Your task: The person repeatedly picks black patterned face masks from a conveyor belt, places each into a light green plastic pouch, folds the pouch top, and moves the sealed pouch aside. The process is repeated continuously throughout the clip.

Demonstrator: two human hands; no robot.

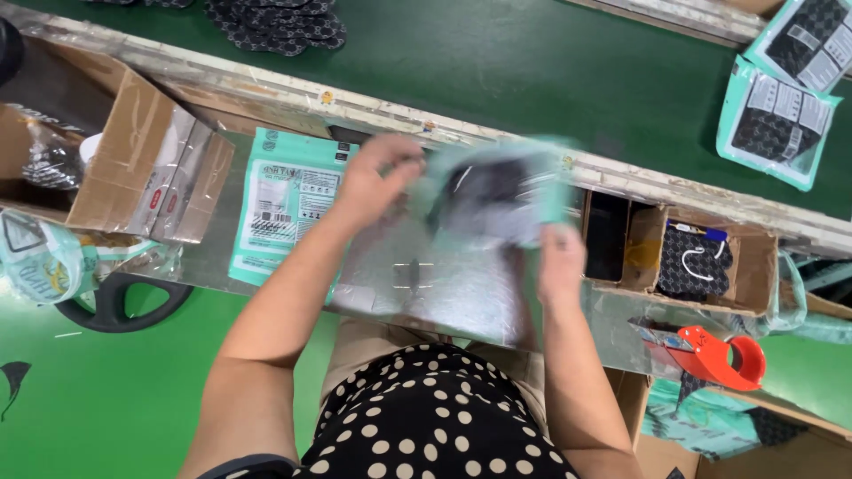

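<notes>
Holding a teal-edged clear pouch (pixel 497 193) up over the metal worktop (pixel 417 284), seemingly lifted for handling rather than resting. Left hand (pixel 377 182) pinching the pouch's left edge, fingers closed on it; right hand (pixel 561 259) gripping the lower right corner, thumb side blurred. Pouch spanning between both hands, motion-smeared. More pouches (pixel 286 200) lying flat beside the cardboard box (pixel 146 164); red tape dispenser (pixel 723 355) sitting right.
</notes>
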